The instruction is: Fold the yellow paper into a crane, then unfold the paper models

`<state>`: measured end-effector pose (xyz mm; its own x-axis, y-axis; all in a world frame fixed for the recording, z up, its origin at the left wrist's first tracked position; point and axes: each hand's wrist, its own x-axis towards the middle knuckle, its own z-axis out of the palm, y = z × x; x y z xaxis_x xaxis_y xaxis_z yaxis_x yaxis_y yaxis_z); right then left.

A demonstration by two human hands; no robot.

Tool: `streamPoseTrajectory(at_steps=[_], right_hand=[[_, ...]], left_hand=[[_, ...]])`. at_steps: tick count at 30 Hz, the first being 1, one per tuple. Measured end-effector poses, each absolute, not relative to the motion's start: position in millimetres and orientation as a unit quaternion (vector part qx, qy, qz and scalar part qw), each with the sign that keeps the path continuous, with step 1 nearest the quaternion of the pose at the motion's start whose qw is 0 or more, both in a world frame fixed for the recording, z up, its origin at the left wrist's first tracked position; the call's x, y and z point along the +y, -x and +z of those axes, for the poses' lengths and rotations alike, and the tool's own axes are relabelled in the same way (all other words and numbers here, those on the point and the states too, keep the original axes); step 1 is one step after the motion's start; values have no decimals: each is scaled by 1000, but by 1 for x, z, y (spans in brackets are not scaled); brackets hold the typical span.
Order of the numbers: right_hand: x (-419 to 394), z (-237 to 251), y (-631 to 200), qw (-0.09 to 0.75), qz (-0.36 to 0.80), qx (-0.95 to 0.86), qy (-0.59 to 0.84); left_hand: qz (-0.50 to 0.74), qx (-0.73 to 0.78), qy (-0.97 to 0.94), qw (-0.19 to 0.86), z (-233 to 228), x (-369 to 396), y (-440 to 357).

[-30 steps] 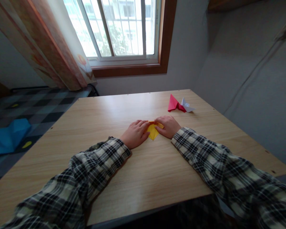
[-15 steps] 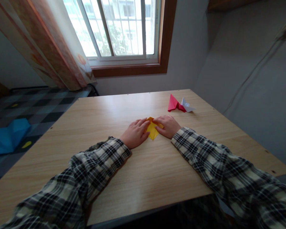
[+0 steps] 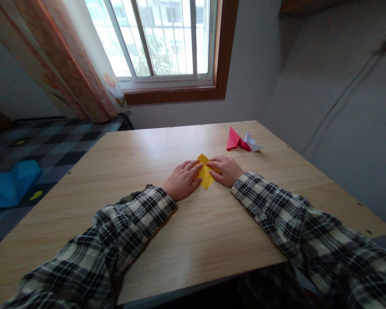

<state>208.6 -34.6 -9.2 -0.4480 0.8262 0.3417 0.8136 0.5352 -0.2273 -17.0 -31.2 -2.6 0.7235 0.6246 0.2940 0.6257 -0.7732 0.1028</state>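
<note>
A small folded piece of yellow paper (image 3: 206, 175) lies on the wooden table, diamond-shaped with a crease down its middle and a point at the top. My left hand (image 3: 184, 179) is closed on its left edge, fingertips over the upper part and thumb lower down. From the other side my right hand (image 3: 227, 170) grips the right edge, with its fingers and thumb bent onto the paper. The paper's side corners are partly hidden under my fingers.
Beyond my right hand, a red folded paper (image 3: 234, 140) touches a white folded paper (image 3: 251, 142). A blue folded paper (image 3: 13, 183) rests on the checked cloth (image 3: 69, 143) left of the wooden table (image 3: 193, 240). A window (image 3: 167, 43) and walls stand behind.
The top of the yellow paper now reaches farther up, into a taller point. Both hands have stayed almost in place; the other folded papers have not moved.
</note>
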Motion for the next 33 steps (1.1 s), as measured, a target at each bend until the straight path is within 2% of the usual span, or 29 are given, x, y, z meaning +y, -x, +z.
streamPoseTrajectory(at_steps=[6, 33], right_hand=[[-34, -11, -209, 219, 13, -848, 482], [-34, -10, -207, 191, 21, -840, 507]], left_hand=[[-130, -350, 928, 0, -5, -29, 17], [-151, -349, 925, -8, -7, -28, 17]])
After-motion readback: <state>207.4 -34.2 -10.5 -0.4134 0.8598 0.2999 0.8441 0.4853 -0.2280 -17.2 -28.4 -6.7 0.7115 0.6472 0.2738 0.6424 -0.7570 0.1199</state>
